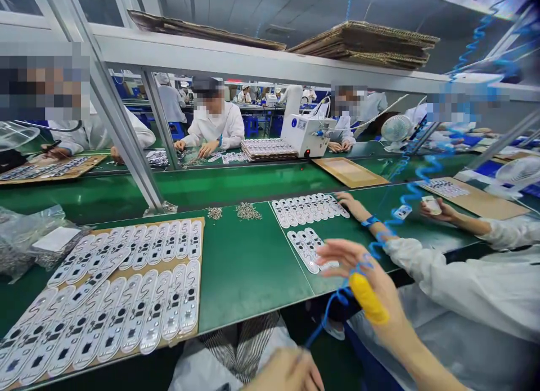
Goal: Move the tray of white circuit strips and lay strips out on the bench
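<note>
My right hand [365,281] is raised at the table's front edge, fingers stretched out and apart, a yellow cover on its thumb. Its fingertips overlap a small group of white oval circuit boards [302,249] in view; whether they touch cannot be told. Low in the picture, my left hand [291,371] is blurred over my lap, its fingers unclear. A blue coiled cord [333,301] runs down close to it. To the left, rows of similar long boards [141,304] lie on a cardboard sheet [201,239], one board [99,278] slanting across the others.
Small metal parts [248,211] lie in piles on the green table [240,267]. A plastic bag [31,239] stands at left. At right, a co-worker's hand [354,206] touches another board group [310,210]. A metal post [122,115] rises at the table's back.
</note>
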A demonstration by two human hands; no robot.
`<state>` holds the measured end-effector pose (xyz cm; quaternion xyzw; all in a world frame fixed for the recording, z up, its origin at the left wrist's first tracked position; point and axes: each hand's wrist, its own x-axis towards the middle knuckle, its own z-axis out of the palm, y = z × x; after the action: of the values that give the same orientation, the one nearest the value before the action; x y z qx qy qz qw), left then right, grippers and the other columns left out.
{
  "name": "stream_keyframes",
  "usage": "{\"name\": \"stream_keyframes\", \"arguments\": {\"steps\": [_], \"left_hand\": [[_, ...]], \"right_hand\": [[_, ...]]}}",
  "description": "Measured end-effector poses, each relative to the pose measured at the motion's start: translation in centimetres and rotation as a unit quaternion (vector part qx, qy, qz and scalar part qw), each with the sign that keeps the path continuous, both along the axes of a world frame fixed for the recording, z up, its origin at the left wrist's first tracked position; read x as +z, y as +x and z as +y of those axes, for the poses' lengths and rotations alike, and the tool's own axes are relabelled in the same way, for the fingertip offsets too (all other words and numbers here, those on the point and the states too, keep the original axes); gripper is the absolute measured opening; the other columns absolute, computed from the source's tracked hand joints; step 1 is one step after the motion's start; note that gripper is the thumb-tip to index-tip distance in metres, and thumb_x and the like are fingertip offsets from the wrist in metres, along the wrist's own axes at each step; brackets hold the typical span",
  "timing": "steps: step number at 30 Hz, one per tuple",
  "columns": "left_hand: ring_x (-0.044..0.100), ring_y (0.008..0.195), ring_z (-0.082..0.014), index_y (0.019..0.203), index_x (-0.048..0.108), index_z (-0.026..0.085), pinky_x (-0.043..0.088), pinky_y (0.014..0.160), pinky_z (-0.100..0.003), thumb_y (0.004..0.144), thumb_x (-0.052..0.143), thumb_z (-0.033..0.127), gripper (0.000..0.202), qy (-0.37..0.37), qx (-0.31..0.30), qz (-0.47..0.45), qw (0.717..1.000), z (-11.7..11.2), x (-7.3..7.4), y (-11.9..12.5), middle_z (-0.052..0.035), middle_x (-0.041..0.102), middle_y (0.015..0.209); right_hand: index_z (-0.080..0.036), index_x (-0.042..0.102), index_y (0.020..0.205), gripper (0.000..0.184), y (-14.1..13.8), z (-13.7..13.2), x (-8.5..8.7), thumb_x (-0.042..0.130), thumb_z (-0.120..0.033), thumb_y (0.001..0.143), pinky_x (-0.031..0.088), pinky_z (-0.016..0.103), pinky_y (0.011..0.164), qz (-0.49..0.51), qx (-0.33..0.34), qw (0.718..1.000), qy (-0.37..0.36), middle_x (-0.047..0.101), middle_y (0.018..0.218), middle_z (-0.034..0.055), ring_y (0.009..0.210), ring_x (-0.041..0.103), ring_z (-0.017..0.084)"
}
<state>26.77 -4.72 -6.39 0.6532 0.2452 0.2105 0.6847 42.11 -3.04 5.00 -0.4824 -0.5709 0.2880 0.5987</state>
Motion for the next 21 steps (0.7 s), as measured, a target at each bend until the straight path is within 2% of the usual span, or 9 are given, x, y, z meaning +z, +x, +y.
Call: {"name": "stream_keyframes", "arguments": {"steps": [2,3,5,7,11,15,18,19,21], "left_hand": [[0.068,0.067,-0.0226,0.081,0.055,0.022,0.052,0.067,-0.036,0.088,0.015,0.069,0.062,-0.067,0.077,-0.010,0.995,1.6,0.3,-0.7,-0.0082,0.069,0.066],[0.069,0.073,-0.0221,0.084,0.053,0.020,0.052,0.073,-0.036,0.088,0.018,0.069,0.060,-0.094,0.124,-0.021,0.988,2.8,0.9,-1.0,-0.0102,0.071,0.073],[0.069,0.084,-0.0222,0.086,0.055,0.017,0.049,0.084,-0.035,0.083,0.039,0.071,0.056,-0.138,0.219,-0.062,0.964,5.1,2.5,-1.4,-0.0129,0.073,0.082],[0.068,0.088,-0.0223,0.085,0.058,0.016,0.048,0.087,-0.034,0.079,0.051,0.069,0.054,-0.156,0.264,-0.103,0.946,6.9,4.0,-1.4,-0.0132,0.074,0.086],[0.067,0.091,-0.0222,0.085,0.059,0.017,0.047,0.086,-0.033,0.078,0.055,0.066,0.050,-0.163,0.261,-0.132,0.942,7.6,6.0,-1.1,-0.0112,0.074,0.089],[0.065,0.094,-0.0220,0.083,0.060,0.018,0.043,0.091,-0.035,0.087,0.042,0.063,0.050,-0.078,0.235,-0.103,0.963,6.9,6.6,0.0,-0.0097,0.073,0.088],[0.063,0.094,-0.0217,0.086,0.059,0.017,0.041,0.094,-0.037,0.090,0.033,0.063,0.053,-0.056,0.247,-0.105,0.962,6.8,6.3,0.8,-0.0094,0.071,0.086],[0.063,0.097,-0.0217,0.090,0.058,0.017,0.041,0.094,-0.037,0.089,0.036,0.065,0.053,-0.074,0.230,-0.112,0.964,6.8,6.1,0.7,-0.0099,0.070,0.091],[0.062,0.100,-0.0219,0.100,0.056,0.017,0.044,0.091,-0.036,0.081,0.050,0.068,0.055,-0.120,0.145,-0.111,0.976,6.9,5.5,0.2,-0.0106,0.068,0.099]], "right_hand": [[-0.023,0.063,0.106,0.036,1.0,-2.3,-3.4,0.069,-0.047,0.080,0.060,0.027,0.062,-0.044,-0.060,0.996,-0.045,0.069,0.093,0.0091,0.079,0.068,0.022],[-0.023,0.063,0.105,0.034,0.9,-3.4,-4.7,0.070,-0.043,0.079,0.059,0.026,0.062,-0.072,-0.079,0.992,-0.070,0.069,0.091,0.0084,0.078,0.068,0.022],[-0.023,0.065,0.099,0.026,0.0,-5.1,-6.7,0.070,-0.038,0.079,0.059,0.027,0.062,-0.125,-0.095,0.982,-0.105,0.069,0.089,0.0062,0.075,0.067,0.021],[-0.024,0.067,0.097,0.018,-1.4,-5.8,-7.9,0.066,-0.033,0.081,0.059,0.028,0.065,-0.153,-0.105,0.977,-0.107,0.068,0.091,0.0045,0.075,0.066,0.020],[-0.023,0.064,0.108,0.031,-3.3,-4.5,-8.9,0.067,-0.035,0.080,0.059,0.033,0.073,-0.144,-0.127,0.978,-0.084,0.066,0.107,0.0078,0.092,0.065,0.024],[-0.022,0.065,0.096,0.030,-4.0,-2.6,-8.9,0.071,-0.043,0.076,0.057,0.032,0.071,-0.108,-0.021,0.986,-0.126,0.068,0.093,0.0062,0.082,0.065,0.023],[-0.023,0.066,0.082,0.023,-4.1,-2.2,-8.8,0.074,-0.042,0.072,0.053,0.031,0.067,-0.129,-0.016,0.987,-0.100,0.065,0.082,0.0043,0.076,0.062,0.022],[-0.022,0.065,0.075,0.021,-3.9,-2.2,-8.8,0.074,-0.042,0.072,0.051,0.030,0.064,-0.125,-0.017,0.987,-0.100,0.063,0.076,0.0035,0.072,0.060,0.021],[-0.022,0.063,0.069,0.026,-3.2,-2.1,-8.6,0.072,-0.046,0.073,0.048,0.028,0.056,-0.054,0.000,0.989,-0.140,0.059,0.064,0.0017,0.061,0.056,0.019]]}}
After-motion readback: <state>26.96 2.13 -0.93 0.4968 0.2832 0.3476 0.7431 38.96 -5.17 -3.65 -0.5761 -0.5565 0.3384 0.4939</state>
